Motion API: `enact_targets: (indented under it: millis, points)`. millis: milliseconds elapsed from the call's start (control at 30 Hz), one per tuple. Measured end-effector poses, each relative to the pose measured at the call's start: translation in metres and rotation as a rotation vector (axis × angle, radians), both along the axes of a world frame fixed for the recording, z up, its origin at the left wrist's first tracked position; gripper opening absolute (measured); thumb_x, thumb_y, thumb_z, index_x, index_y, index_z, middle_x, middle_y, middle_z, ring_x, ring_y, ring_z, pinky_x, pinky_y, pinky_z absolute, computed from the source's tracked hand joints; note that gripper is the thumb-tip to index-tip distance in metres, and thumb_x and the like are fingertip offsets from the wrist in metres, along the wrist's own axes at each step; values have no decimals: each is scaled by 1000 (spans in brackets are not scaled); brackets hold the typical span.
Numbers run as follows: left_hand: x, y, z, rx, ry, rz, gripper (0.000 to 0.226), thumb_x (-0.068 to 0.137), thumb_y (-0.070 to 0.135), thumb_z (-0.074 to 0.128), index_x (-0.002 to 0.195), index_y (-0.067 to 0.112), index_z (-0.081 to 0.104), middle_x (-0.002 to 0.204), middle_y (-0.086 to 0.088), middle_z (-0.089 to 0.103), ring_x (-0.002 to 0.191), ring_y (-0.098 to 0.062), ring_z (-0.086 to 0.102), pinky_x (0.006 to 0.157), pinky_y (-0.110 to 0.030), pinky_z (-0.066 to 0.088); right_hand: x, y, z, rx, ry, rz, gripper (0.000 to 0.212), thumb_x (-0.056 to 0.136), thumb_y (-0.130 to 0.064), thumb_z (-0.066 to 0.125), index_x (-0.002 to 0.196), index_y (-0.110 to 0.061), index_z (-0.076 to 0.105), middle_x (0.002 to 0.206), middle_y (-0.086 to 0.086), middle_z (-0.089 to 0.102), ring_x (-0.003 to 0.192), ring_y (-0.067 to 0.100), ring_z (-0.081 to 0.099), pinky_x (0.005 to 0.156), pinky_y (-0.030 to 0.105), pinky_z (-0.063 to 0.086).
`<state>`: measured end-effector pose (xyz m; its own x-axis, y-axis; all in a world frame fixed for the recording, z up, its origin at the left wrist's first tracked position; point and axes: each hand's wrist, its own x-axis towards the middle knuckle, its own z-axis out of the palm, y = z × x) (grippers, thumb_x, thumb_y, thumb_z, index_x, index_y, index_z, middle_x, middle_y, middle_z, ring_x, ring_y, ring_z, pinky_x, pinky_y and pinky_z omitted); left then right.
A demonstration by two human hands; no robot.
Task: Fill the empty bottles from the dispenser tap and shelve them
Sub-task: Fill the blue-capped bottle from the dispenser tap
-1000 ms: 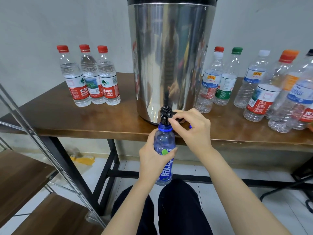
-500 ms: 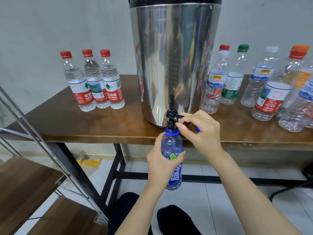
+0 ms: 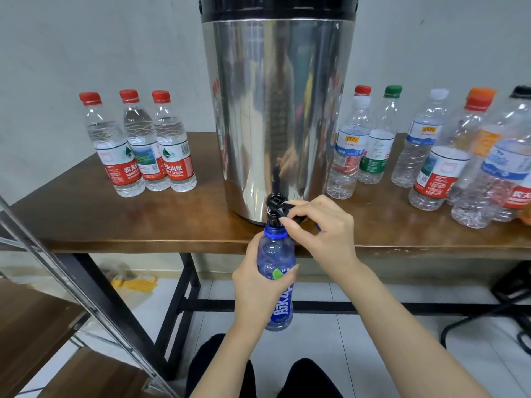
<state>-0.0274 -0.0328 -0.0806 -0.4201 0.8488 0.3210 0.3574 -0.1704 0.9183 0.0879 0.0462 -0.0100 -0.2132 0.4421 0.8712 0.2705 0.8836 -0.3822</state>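
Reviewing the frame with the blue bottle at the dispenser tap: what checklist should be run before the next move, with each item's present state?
1. Mouth of the blue bottle directly under the tap: ok.
2. Hold of the left hand round the bottle's body, bottle roughly upright: ok.
3. Fingers of the right hand on the tap lever: ok.
4. Water level inside the bottle: cannot tell.
5. Whether water is flowing: cannot tell.
6. The shelf in view at left: ok.
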Motion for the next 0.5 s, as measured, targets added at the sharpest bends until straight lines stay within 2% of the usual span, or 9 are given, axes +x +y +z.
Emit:
enact_targets:
  millis: [133,267,367,500]
  points:
    - [-1,0,0,-7,-7,-6,73,68,23,89,115,55,44,101,40,62,97,12,62,74,-3,46,1,0,-1,-8,-9,-15,20,83,-24,71,81,-5,74,90,-11,63,79,2,54,77,4,39]
    - [-1,-1,-1,-11,-14,-10,72,68,25,90,115,56,44,100,41,61,96,11,62,74,-5,48,6,2,0,18,-48,-19,23,84,-29,70,83,-7,75,87,2,72,82,9,63,79,7,43]
    - [-1,-1,-1,-11,-12,-19,72,68,27,90,115,57,43,102,45,59,97,11,62,75,-6,48,8,3,1,54,-69,-33,24,85,-32,70,83,-8,76,85,1,72,82,10,64,76,12,46]
    - [-1,0,-3,-5,-10,-6,72,68,30,89,116,58,43,102,42,61,99,10,62,78,-7,50,6,2,0,70,-71,-55,23,85,-32,70,83,-10,76,88,-4,72,77,11,62,71,19,49]
